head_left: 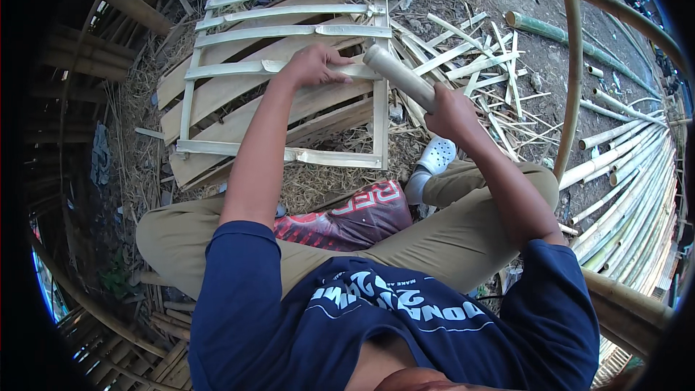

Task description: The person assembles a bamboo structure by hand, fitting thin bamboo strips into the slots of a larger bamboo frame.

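A pale bamboo frame (381,123), made of split crosswise slats joined to two side rails, lies in front of me. My left hand (316,67) is closed around one bamboo slat (233,70) near its right end. In my right hand (452,113) is a short, thick bamboo stick (402,78), gripped at its lower end. The stick slants up to the left, its far end over the right rail where that slat meets it. Whether it touches the slat is hard to see. Wide flat boards (206,112) lie under the frame.
Split bamboo offcuts (499,65) are scattered right of the frame. Many long bamboo poles (615,166) lie farther right, and an upright pole (572,65) stands nearer. A printed red and dark sack (355,217) lies between my legs, near a white clog (437,155).
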`<state>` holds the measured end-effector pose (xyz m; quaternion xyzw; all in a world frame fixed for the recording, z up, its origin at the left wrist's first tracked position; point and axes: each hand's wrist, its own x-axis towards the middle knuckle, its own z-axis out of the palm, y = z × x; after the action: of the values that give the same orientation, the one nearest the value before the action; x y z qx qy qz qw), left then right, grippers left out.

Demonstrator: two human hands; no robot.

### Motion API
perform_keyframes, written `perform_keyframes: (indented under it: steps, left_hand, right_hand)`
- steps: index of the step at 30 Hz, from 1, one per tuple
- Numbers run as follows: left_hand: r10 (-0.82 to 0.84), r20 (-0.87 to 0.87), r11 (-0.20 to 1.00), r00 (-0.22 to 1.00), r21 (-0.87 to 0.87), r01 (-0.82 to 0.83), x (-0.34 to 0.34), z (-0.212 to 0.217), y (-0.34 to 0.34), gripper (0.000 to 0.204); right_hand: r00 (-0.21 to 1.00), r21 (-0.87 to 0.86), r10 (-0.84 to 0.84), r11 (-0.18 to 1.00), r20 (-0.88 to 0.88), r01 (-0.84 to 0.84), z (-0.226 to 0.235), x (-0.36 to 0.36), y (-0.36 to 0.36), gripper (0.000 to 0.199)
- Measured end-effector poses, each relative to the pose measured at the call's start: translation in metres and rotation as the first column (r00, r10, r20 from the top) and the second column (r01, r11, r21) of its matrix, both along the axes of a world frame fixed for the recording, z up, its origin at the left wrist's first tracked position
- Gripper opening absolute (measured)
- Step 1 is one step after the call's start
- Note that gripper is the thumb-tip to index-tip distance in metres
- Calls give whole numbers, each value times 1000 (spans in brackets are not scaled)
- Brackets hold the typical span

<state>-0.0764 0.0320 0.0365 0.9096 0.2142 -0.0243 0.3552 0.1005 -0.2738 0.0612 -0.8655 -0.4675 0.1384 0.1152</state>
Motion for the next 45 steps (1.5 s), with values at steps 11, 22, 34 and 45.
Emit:
perform_keyframes:
  steps: [11,22,34,45]
  left_hand:
    - [-17,20,999,1000,45,16,9,-4,-3,55]
    - [-25,207,953,978,300,-40,30,-19,-28,44]
    - [-71,483,850,872,487,-200,25,-20,-64,29]
    - [403,-79,914,912,84,-397,33,43,-150,42]
  right_hand:
    - [458,36,-75,973,-886,229,-25,-24,21,49]
    - [504,61,-99,954,-858,292,-24,2,19,51]
    - [814,8,-171,977,-556,212,-11,48,11,42]
    - [412,121,-31,934,-911,337,-11,22,20,45]
